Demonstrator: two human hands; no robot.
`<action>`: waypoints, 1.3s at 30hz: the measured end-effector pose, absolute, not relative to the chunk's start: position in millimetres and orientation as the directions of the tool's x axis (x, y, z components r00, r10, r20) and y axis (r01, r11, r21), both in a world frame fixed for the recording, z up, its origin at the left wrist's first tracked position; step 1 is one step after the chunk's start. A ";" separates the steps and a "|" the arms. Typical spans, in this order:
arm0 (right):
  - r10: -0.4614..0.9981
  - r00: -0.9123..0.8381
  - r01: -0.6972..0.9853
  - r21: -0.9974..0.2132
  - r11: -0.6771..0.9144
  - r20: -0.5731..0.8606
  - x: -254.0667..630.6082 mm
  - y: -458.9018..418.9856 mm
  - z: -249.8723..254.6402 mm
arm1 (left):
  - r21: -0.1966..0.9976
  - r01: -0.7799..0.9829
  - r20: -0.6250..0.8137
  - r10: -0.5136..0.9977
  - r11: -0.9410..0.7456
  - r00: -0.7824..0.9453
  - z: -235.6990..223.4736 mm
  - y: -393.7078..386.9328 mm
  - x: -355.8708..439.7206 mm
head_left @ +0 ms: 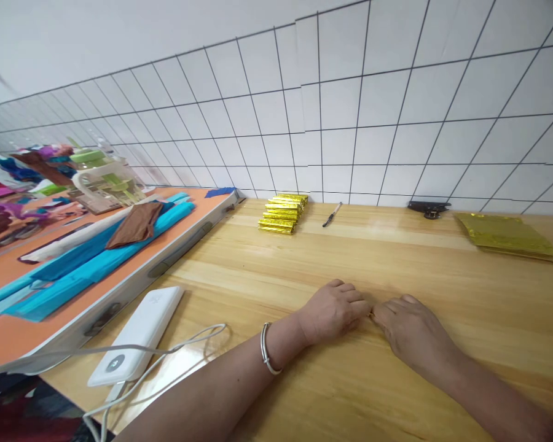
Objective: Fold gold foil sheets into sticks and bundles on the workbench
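My left hand [335,310], with a silver bangle at its wrist, rests low over the wooden table with its fingers curled. My right hand [410,328] is closed close beside it, and the fingertips of the two nearly meet. A tiny dark or golden bit shows between them, too small to name; whatever the fingers hold is hidden. Farther back lies a row of rolled gold foil tubes [283,213]. A stack of flat gold foil sheets [511,236] sits at the right, near the wall.
A pen [332,215] and a black clip-like object [429,209] lie by the tiled wall [336,104]. On the left are a white power bank [141,331] with a cable, and an orange-topped surface [184,236] bearing blue and brown fabric [136,224] and a green-lidded container [90,158].
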State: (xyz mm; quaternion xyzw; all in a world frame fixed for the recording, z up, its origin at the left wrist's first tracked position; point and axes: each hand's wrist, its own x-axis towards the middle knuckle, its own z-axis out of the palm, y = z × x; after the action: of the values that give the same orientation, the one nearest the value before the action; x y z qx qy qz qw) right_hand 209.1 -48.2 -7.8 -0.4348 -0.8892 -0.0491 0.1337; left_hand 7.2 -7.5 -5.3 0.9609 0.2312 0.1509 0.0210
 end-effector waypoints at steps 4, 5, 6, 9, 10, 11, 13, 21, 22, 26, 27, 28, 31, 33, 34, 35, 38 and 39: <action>0.750 -0.596 0.777 -0.027 0.629 0.287 205.4 -50.4 -6.3 | 0.102 0.419 0.259 0.431 -0.902 0.864 -6.8 -6.9 8.3; 0.749 -0.599 0.775 -0.033 0.631 0.283 205.0 -50.7 -5.4 | 0.099 0.411 0.259 0.422 -0.906 0.869 -5.8 -6.1 7.4; 0.751 -0.599 0.774 -0.039 0.632 0.277 205.0 -50.9 -4.2 | 0.096 0.402 0.263 0.413 -0.910 0.872 -4.4 -5.1 6.2; 0.763 -0.595 0.780 -0.047 0.624 0.254 207.1 -50.4 -0.8 | 0.100 0.401 0.272 0.413 -0.911 0.869 -0.3 -1.5 1.0; 0.769 -0.592 0.785 -0.045 0.618 0.242 208.2 -49.9 0.2 | 0.107 0.407 0.274 0.420 -0.907 0.865 0.3 -0.3 -0.7; 0.773 -0.591 0.788 -0.040 0.614 0.231 209.4 -49.4 1.0 | 0.116 0.410 0.273 0.426 -0.905 0.862 0.3 0.7 -2.2; 0.774 -0.594 0.788 -0.034 0.614 0.220 211.1 -48.6 2.1 | 0.136 0.412 0.271 0.434 -0.901 0.859 -0.7 2.3 -4.3; 0.823 -0.546 0.830 -0.033 0.557 0.160 215.6 -47.6 0.4 | 0.167 0.433 0.270 0.463 -0.886 0.844 -2.6 8.2 -12.4; 0.834 -0.532 0.841 -0.022 0.540 0.146 216.8 -47.5 0.0 | 0.173 0.444 0.275 0.475 -0.879 0.836 -2.9 8.8 -13.5; 0.854 -0.510 0.857 -0.026 0.515 0.103 220.0 -46.5 0.7 | 0.186 0.443 0.286 0.480 -0.877 0.829 -5.2 10.2 -15.4; 0.854 -0.512 0.855 -0.040 0.517 0.093 220.3 -46.0 1.5 | 0.182 0.438 0.286 0.474 -0.880 0.833 -5.6 10.6 -15.7; 0.855 -0.511 0.855 -0.055 0.516 0.082 220.4 -45.4 2.4 | 0.177 0.437 0.286 0.471 -0.882 0.835 -5.8 11.1 -16.1; 0.866 -0.500 0.860 -0.103 0.500 0.027 220.9 -43.5 5.6 | 0.172 0.455 0.285 0.486 -0.874 0.826 -5.8 13.2 -18.2; 0.879 -0.475 0.875 -0.116 0.470 -0.024 221.5 -42.8 7.4 | 0.181 0.468 0.290 0.501 -0.865 0.815 -5.8 14.7 -19.7; 0.885 -0.463 0.883 -0.118 0.455 -0.049 221.8 -42.7 8.0 | 0.186 0.470 0.292 0.505 -0.863 0.812 -5.9 15.2 -20.2; 0.889 -0.452 0.889 -0.119 0.442 -0.069 222.1 -42.7 8.4 | 0.191 0.468 0.295 0.505 -0.863 0.811 -6.1 15.7 -20.6; 0.888 -0.454 0.886 -0.149 0.440 -0.076 223.4 -42.4 7.3 | 0.198 0.461 0.296 0.501 -0.865 0.813 -7.0 17.1 -21.7; 0.883 -0.464 0.878 -0.169 0.448 -0.066 224.3 -42.1 6.4 | 0.200 0.464 0.295 0.505 -0.863 0.811 -7.3 17.6 -22.1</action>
State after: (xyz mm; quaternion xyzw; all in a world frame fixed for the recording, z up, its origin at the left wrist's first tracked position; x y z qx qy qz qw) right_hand 224.3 -42.1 6.4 -0.5175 -0.8508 0.0899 0.0158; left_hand -22.1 17.6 -7.3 0.9498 0.2549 0.1713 0.0595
